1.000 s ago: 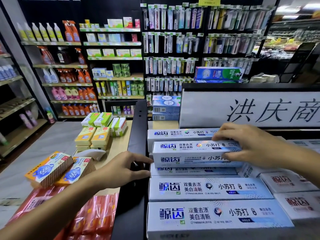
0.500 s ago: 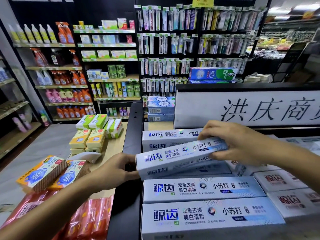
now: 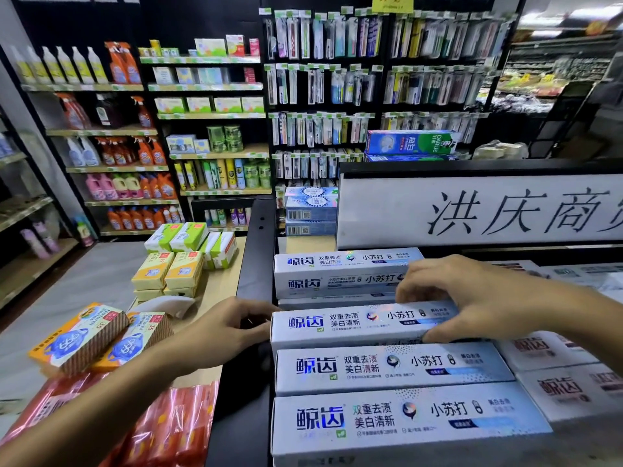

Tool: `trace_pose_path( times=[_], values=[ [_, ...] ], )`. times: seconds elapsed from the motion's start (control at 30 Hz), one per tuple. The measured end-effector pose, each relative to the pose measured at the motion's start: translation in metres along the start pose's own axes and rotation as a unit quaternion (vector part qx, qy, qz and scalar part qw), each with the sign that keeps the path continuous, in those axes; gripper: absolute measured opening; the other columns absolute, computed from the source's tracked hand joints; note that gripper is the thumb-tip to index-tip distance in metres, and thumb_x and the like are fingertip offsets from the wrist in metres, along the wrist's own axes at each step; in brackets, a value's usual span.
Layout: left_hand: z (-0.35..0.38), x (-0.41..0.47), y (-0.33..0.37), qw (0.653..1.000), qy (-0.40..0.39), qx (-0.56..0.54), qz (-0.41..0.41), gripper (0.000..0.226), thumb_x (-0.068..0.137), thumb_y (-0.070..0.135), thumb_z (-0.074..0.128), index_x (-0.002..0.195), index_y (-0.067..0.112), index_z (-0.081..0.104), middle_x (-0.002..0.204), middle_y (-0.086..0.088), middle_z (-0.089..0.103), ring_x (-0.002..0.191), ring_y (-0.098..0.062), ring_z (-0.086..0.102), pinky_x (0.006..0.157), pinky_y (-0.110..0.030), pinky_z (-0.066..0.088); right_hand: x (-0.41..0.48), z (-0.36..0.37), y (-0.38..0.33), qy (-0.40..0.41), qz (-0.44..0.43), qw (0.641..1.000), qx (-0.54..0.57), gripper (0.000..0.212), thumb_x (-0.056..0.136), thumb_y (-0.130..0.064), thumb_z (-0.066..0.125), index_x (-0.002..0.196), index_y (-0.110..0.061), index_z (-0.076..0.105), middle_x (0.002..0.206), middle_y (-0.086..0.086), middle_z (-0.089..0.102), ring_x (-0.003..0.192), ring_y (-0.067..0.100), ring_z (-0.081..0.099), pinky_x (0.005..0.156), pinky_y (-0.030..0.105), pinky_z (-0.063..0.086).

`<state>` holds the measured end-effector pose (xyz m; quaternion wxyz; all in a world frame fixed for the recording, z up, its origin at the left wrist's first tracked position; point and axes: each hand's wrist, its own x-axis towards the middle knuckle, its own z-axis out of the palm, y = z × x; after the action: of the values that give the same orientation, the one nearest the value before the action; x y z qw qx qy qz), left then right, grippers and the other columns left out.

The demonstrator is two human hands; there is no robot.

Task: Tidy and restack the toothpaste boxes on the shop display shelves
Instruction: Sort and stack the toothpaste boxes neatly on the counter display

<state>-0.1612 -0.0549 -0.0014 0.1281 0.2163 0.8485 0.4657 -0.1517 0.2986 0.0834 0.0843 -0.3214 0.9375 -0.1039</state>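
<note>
A long white-and-blue cardboard toothpaste box (image 3: 354, 323) spans between the grips, left hand (image 3: 222, 328) clasping one end, right hand (image 3: 472, 298) pinching the other.

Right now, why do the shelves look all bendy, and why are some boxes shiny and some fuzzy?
In the head view the wide lens bows the cleaner shelves at the left edge; light leaves a pale sheen on the front toothpaste box; in the head view too, the white boxes at the right edge are smeared, while the gripped box under the right hand is sharp.
</note>
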Motion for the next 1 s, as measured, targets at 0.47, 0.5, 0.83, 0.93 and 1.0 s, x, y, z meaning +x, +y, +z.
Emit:
trace_pose_path(
  times=[0.47, 0.5, 0.83, 0.93, 1.0],
  values=[
    [0.005, -0.001, 0.003, 0.999, 0.019, 0.035, -0.002, 0.042, 0.096, 0.053, 0.046, 0.109, 0.024, 0.074, 0.106, -0.004, 0.076, 0.096, -0.027, 0.071, 0.085, -0.049, 0.053, -0.009, 0.001, 0.011, -0.093, 0.013, 0.994, 0.055, 0.050, 0.084, -0.075, 0.049, 0.131, -0.073, 0.031, 0.136, -0.027, 0.050, 0.125, -0.002, 0.047, 0.105, 0.038, 0.042],
    [0.007, -0.002, 0.004, 0.999, 0.025, 0.034, 0.000, 0.043, 0.095, 0.053, 0.047, 0.109, 0.023, 0.075, 0.105, -0.004, 0.076, 0.096, -0.028, 0.071, 0.086, -0.052, 0.053, -0.009, 0.000, 0.011, -0.090, 0.005, 0.994, 0.070, 0.047, 0.086, -0.071, 0.052, 0.131, -0.071, 0.035, 0.133, -0.030, 0.052, 0.122, -0.003, 0.050, 0.103, 0.037, 0.045],
    [0.014, -0.001, 0.009, 0.998, 0.055, 0.037, -0.017, 0.038, 0.092, 0.044, 0.052, 0.113, 0.021, 0.074, 0.105, 0.011, 0.077, 0.102, -0.012, 0.071, 0.093, -0.041, 0.053, -0.010, -0.004, 0.014, -0.091, 0.002, 0.985, 0.147, 0.039, 0.091, -0.038, 0.068, 0.127, -0.048, 0.057, 0.114, -0.030, 0.065, 0.101, 0.000, 0.064, 0.083, 0.018, 0.051],
    [0.013, -0.001, 0.007, 0.997, 0.057, 0.054, -0.012, 0.039, 0.091, 0.046, 0.053, 0.112, 0.021, 0.074, 0.106, 0.013, 0.076, 0.103, -0.010, 0.070, 0.094, -0.038, 0.053, -0.009, -0.005, 0.015, -0.111, 0.003, 0.981, 0.162, 0.038, 0.091, -0.039, 0.068, 0.127, -0.046, 0.058, 0.114, -0.028, 0.066, 0.101, 0.002, 0.065, 0.085, 0.022, 0.052],
    [0.011, 0.000, 0.003, 0.996, 0.079, 0.048, -0.005, 0.038, 0.090, 0.046, 0.055, 0.113, 0.022, 0.073, 0.105, 0.011, 0.076, 0.102, -0.014, 0.070, 0.092, -0.037, 0.053, -0.008, -0.006, 0.017, -0.117, 0.003, 0.981, 0.157, 0.039, 0.089, -0.042, 0.070, 0.126, -0.048, 0.058, 0.114, -0.028, 0.066, 0.102, 0.001, 0.065, 0.086, 0.025, 0.053]
  ],
)
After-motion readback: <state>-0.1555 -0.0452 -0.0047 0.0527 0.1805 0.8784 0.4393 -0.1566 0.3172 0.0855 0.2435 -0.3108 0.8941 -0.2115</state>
